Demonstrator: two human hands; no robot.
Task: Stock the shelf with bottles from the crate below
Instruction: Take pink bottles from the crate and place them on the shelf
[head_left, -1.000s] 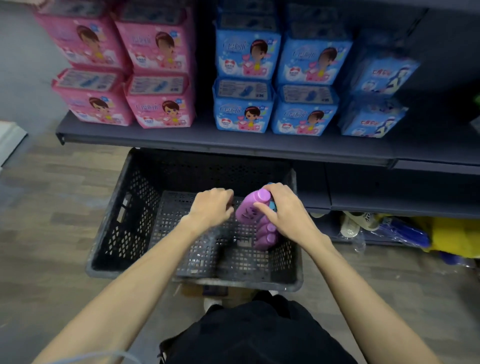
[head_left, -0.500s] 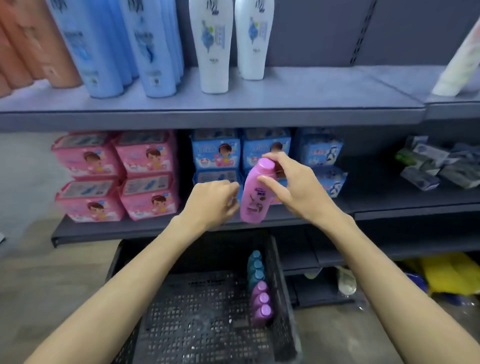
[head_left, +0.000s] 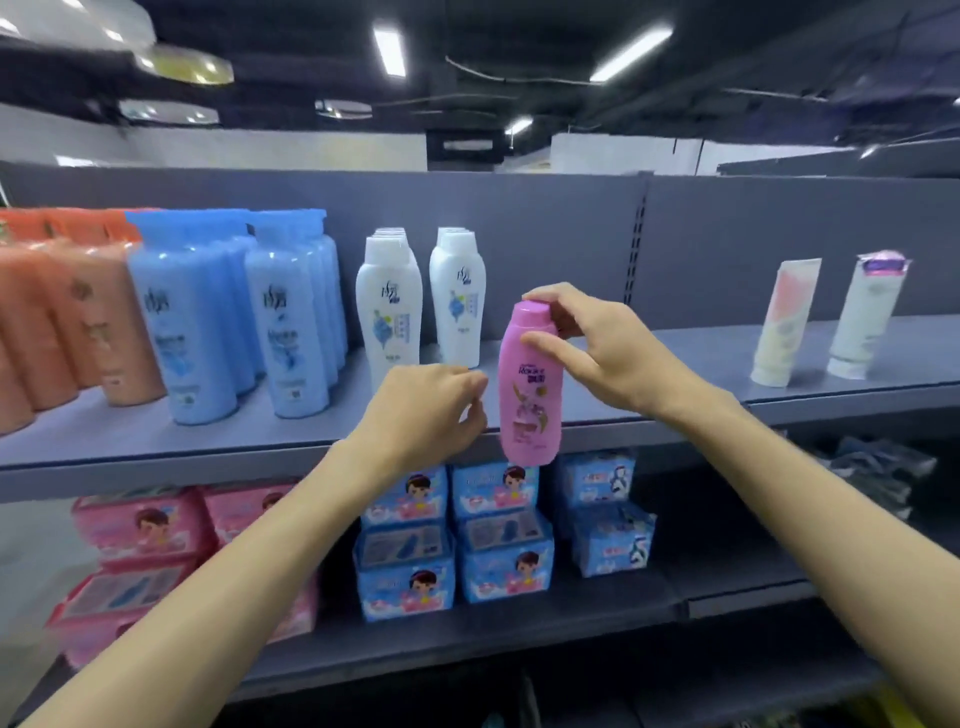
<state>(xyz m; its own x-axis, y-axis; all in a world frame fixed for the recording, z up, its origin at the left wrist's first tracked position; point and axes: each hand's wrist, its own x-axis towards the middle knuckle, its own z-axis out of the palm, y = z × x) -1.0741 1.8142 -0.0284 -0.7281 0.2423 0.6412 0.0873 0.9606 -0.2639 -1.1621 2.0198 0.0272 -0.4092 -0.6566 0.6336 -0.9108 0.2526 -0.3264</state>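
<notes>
Pink bottle (head_left: 529, 384) lifted from crate level up to shelf (head_left: 208, 441) height.
Right hand (head_left: 597, 348) pinches its cap; left hand (head_left: 431, 410) loosely curled, empty; placement next.

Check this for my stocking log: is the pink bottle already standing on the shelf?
No, the right hand holds the pink bottle by its cap in the air before the shelf.

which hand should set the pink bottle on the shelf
Right. The right hand already grips the pink bottle near its cap, above the shelf. The left hand holds nothing.
</notes>
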